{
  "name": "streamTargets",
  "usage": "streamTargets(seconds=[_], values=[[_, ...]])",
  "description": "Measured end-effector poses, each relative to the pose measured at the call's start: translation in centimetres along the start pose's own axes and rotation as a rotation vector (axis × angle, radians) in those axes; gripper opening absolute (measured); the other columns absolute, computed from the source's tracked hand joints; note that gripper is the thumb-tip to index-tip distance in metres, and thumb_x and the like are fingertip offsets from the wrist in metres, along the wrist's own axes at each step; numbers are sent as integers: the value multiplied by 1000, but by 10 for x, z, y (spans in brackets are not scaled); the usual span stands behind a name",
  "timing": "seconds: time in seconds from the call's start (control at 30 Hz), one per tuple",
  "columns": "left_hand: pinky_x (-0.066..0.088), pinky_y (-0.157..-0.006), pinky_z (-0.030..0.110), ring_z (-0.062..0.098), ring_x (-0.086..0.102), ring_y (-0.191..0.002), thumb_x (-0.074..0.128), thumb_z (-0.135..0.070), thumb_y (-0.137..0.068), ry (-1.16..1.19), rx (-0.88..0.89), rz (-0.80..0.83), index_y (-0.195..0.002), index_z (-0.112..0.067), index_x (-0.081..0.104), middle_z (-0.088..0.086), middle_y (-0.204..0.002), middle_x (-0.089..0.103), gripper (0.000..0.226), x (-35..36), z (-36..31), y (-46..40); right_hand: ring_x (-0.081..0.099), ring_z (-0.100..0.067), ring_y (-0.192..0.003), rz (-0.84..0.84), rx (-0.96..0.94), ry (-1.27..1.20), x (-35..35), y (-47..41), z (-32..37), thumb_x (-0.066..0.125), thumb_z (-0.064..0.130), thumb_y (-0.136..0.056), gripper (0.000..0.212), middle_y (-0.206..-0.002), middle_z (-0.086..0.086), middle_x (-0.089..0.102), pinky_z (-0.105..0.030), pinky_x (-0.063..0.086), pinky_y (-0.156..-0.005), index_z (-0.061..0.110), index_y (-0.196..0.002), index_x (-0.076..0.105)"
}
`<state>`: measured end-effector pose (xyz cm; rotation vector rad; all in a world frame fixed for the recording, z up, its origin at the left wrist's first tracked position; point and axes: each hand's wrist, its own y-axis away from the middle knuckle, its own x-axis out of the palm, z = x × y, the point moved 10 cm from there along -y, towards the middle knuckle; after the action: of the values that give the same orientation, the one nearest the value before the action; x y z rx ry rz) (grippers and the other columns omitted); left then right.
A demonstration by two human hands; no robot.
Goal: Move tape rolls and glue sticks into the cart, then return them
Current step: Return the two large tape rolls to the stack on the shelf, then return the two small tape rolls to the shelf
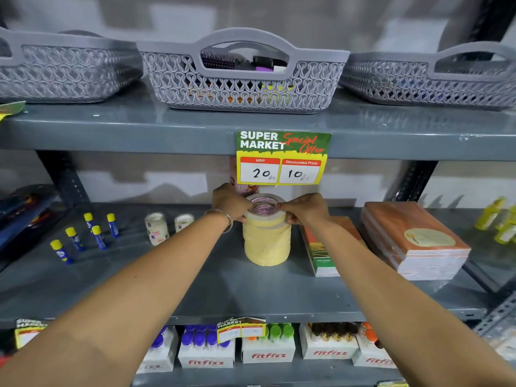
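A stack of cream masking tape rolls (pixel 266 247) stands on the middle grey shelf. The top tape roll (pixel 265 215) sits slightly askew on the stack. My left hand (pixel 230 203) grips its left rim and my right hand (pixel 305 209) pinches its right rim. Several blue glue sticks with yellow caps (pixel 83 237) stand upright at the shelf's left. Two small clear tape rolls (pixel 167 226) stand between the glue sticks and the stack. No cart is in view.
Notebook stacks (pixel 413 241) and a green booklet (pixel 321 255) lie right of the tape. Grey lattice baskets (pixel 243 90) sit on the upper shelf, whose edge carries a price tag (pixel 282 159). Boxed bottles (pixel 268 347) fill the lower shelf. Yellow bottles (pixel 499 219) stand far right.
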<state>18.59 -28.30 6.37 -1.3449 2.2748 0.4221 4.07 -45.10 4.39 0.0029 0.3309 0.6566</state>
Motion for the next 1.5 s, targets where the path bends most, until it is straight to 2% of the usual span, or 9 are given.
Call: streamTargets(seconds=[0.23, 0.67, 0.83, 0.93, 1.0, 1.1, 1.2, 1.37, 1.5], values=[[63, -59, 39, 25, 73, -56, 79, -10, -62, -3, 19, -10, -90, -7, 69, 12, -86, 74, 30, 6, -2, -4, 65, -19, -47, -32, -7, 92, 0, -7, -2, 91, 22, -58, 33, -51, -11, 67, -41, 63, -70, -4, -66, 71], [63, -64, 41, 28, 73, -60, 79, -23, -73, 67, -13, 33, -100, -5, 67, 12, -83, 72, 35, 13, 9, -10, 64, -19, -56, 5, -15, 147, -3, -4, -1, 85, 25, -64, 36, -63, -11, 67, -30, 60, -59, -5, -77, 70], [62, -55, 38, 19, 65, -50, 76, -38, -75, 188, -75, -21, -88, -6, 68, 8, -78, 69, 36, -27, 36, 8, 61, -18, -96, -54, -263, 103, 4, 28, 45, 78, 22, -73, 17, -104, -7, 70, -34, 48, -86, 29, -82, 65], [59, -48, 27, 14, 57, -41, 76, -34, -76, 191, -175, -113, -66, -12, 59, 10, -64, 61, 29, -82, 83, 40, 60, -19, -101, 96, -406, 219, 66, 67, 73, 75, 21, -76, 15, -99, 0, 68, -41, 43, -102, 27, -87, 66], [57, -44, 22, 16, 60, -44, 74, -28, -77, 83, -223, -174, -62, -13, 63, 9, -57, 62, 24, -124, 124, 72, 63, -17, -78, 298, -429, 228, 127, 95, 75, 77, 19, -73, 18, -79, -1, 67, -42, 51, -88, 28, -79, 63], [59, -51, 30, 16, 62, -46, 75, -31, -77, 20, -336, -266, -68, -1, 68, 12, -56, 62, 32, -195, 200, 132, 51, -8, -59, 645, -496, 293, 228, 160, 74, 78, 5, -72, 27, -75, -2, 61, -19, 47, -66, 21, -89, 65], [53, -63, 35, 11, 56, -60, 74, -33, -79, -72, -470, -381, -72, 1, 69, 18, -62, 62, 35, -266, 266, 208, 53, -10, -63, 884, -541, 322, 315, 225, 57, 79, -1, -69, 34, -75, 2, 61, -16, 48, -67, 18, -93, 66], [41, -59, 15, 12, 63, -74, 77, -32, -75, -121, -710, -498, -85, -8, 74, 7, -74, 70, 25, -336, 371, 344, 57, -10, -71, 1233, -651, 459, 445, 341, 1, 78, -4, -66, 40, -77, 8, 62, -29, 47, -75, 19, -96, 65], [50, -78, 32, 26, 68, -97, 78, -32, -74, -99, -933, -539, -93, -7, 71, 13, -97, 75, 32, -330, 458, 439, 63, -13, -86, 1452, -710, 645, 510, 417, -70, 75, 0, -69, 34, -91, 0, 67, -14, 48, -72, 8, -102, 68]])
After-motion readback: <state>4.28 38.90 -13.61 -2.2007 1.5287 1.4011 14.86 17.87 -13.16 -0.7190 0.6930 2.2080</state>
